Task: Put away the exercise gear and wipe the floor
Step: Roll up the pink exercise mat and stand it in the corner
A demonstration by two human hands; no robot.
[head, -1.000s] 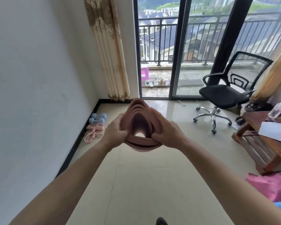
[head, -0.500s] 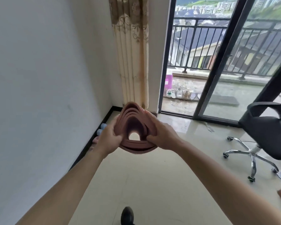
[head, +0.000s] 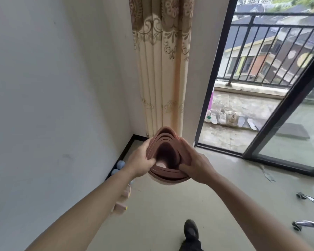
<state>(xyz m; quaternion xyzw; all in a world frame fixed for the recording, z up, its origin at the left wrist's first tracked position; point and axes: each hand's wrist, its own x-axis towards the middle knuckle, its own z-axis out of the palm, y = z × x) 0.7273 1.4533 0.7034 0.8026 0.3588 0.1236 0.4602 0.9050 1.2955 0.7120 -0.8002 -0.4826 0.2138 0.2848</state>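
Rolled brown mat [head: 169,173], seen end-on, held in mid-air above the floor [head: 161,205] near the room's corner. I see my left hand [head: 140,160] gripping its left side and my right hand [head: 196,166] gripping its right, fingers curled round the roll. Blue dumbbells [head: 120,164] lie against the wall [head: 43,105] beside my left forearm; a curtain [head: 163,69] hangs behind the mat.
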